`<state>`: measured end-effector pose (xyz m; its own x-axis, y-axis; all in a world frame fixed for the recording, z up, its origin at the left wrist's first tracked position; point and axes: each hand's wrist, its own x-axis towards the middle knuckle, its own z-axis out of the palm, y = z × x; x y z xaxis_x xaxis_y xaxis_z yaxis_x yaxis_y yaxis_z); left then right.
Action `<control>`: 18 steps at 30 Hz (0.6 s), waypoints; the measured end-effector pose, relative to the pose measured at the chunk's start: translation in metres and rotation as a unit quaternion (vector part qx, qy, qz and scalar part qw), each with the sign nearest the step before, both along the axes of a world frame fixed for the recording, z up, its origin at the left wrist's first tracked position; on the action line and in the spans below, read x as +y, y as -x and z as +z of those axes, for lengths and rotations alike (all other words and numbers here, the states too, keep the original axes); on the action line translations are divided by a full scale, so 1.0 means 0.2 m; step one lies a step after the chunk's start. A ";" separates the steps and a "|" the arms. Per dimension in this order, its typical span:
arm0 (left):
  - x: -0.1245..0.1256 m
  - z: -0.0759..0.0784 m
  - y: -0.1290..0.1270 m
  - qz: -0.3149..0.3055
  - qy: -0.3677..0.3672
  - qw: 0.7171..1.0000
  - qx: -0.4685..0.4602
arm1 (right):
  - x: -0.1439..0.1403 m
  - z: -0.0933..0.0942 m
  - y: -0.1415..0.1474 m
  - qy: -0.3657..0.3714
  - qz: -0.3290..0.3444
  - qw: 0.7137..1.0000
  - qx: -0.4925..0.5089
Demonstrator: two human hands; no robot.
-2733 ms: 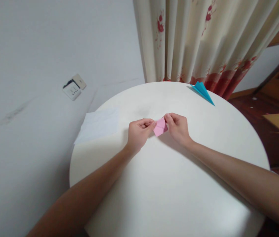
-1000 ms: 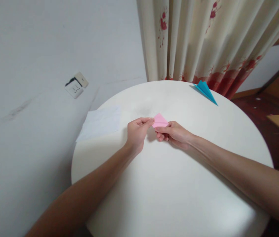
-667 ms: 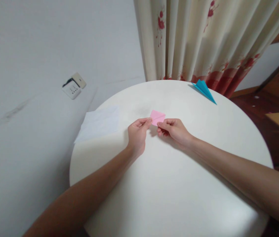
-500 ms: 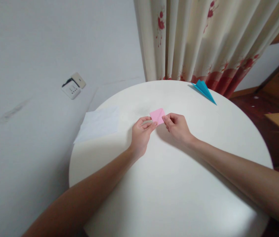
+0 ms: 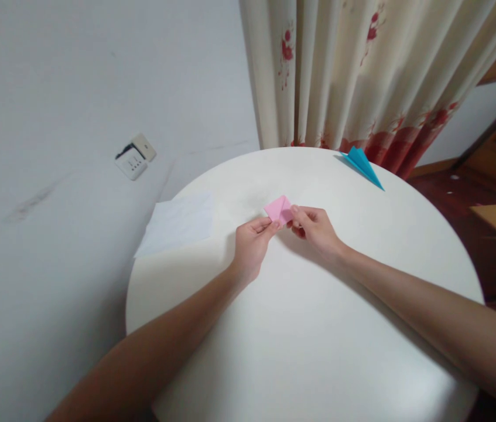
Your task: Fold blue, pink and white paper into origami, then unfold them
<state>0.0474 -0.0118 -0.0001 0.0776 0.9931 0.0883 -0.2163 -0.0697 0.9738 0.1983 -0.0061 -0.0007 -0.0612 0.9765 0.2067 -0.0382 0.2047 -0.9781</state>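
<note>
A small pink folded paper [image 5: 278, 210], roughly square with a diagonal crease or flap edge across it, is held a little above the round white table [image 5: 291, 328]. My left hand [image 5: 252, 243] pinches its near left edge between thumb and fingers. At the right corner, my right hand [image 5: 315, 227] grips the paper with thumb and forefinger, its other fingers curled under. The underside of the paper is hidden.
A blue paper plane [image 5: 362, 167] lies near the table's far right edge. White sheets of paper [image 5: 177, 224] rest at the left edge, by the wall with its socket [image 5: 131, 163]. A flowered curtain [image 5: 331, 76] hangs behind the table.
The pink paper has tilted slightly, and the flap on its right side now stands out more, with shading beneath it. My right fingertips have shifted a little along the right corner.
</note>
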 end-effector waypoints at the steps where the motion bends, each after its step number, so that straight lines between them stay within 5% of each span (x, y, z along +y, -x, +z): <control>1: 0.00 0.00 0.00 -0.004 -0.002 1.000 0.003 | 0.00 0.00 0.00 0.001 -0.002 1.000 -0.008; 9: 0.03 -0.02 0.02 -0.070 0.019 0.997 0.016 | -0.01 0.01 0.00 0.002 0.003 0.998 -0.061; 18: 0.09 0.04 0.10 -0.074 -0.006 0.992 0.102 | -0.02 0.01 -0.02 0.013 0.100 0.986 -0.134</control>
<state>0.0281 0.0056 0.0074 0.2396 0.9686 0.0670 -0.0235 -0.0632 0.9977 0.2031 -0.0101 0.0006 -0.3031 0.9439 0.1311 0.1860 0.1935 -0.9633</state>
